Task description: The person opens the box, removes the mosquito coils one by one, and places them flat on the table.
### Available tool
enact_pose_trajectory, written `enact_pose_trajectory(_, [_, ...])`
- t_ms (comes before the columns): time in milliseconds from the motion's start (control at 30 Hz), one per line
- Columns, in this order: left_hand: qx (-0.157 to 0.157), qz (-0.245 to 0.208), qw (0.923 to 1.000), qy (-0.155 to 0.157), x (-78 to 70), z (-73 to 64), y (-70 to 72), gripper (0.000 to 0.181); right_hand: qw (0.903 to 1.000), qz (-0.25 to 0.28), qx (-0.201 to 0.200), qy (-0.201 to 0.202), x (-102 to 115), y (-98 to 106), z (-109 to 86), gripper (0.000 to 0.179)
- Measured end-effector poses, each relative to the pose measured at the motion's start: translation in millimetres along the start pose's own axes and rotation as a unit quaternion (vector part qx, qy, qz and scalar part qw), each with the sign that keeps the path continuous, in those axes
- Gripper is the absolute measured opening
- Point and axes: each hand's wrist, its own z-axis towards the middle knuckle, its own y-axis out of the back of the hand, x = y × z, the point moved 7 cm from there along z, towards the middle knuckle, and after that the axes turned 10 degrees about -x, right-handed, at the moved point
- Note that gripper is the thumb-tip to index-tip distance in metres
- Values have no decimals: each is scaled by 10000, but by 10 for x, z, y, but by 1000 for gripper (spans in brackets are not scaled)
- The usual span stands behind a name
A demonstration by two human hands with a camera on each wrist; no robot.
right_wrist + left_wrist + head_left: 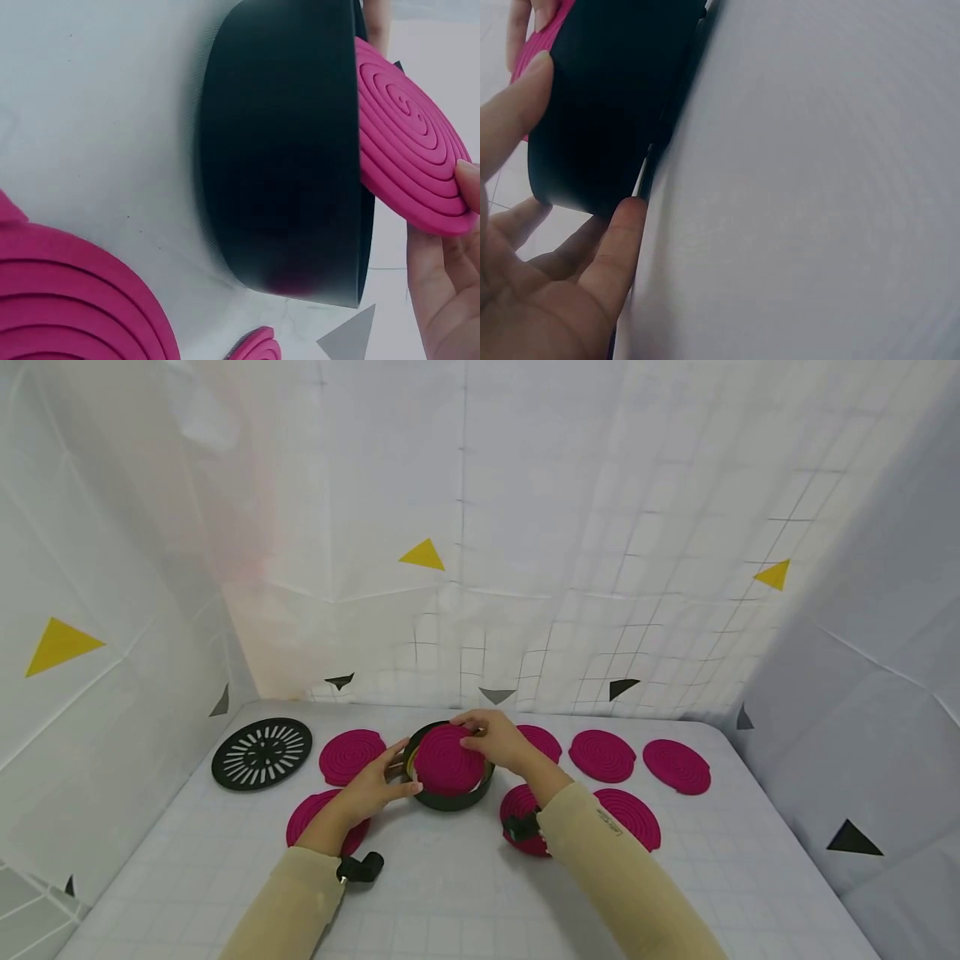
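Observation:
A magenta spiral mosquito coil (448, 762) tilts over the mouth of a round black container (450, 803), partly inside the rim. My right hand (497, 739) pinches the coil's edge between thumb and fingers. In the right wrist view the coil (405, 135) leans out past the rim of the upright container (285, 157). My left hand (377, 787) holds the container's left side, its thumb and fingers spread around the wall (615, 97). Something yellowish shows inside the container at the left; the rest of the inside is hidden by the coil.
A black slotted round lid (262, 754) lies at the table's back left. Several more magenta coils lie flat on both sides, such as one left of the container (348, 756) and one at far right (677, 767). White sheets (525, 527) wall in the table.

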Motion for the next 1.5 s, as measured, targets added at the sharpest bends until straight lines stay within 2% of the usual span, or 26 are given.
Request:
enact_pose_trajectory(400, [-37,-61,10000,35,4,2,-4,96,9989,-114,-441,-88,12,190,-118,34])
enact_pose_trajectory(867, [-68,-42,9998,169,40,24,-6,93,9959,250,-841,-227,20,506,-277,37])
enact_pose_trajectory(1033, [-87,-6,9998,157,41,27,1,94,9946,422,-924,-228,-15,605,-360,37])
enact_pose_trajectory(1267, [-34,-216,9996,185,9,-5,-5,94,9912,477,-1111,-541,-87,763,-508,39])
enact_pose_trajectory(1500, [-32,-247,9995,168,-4,-6,-2,92,9913,518,-1120,-465,-101,918,-680,42])
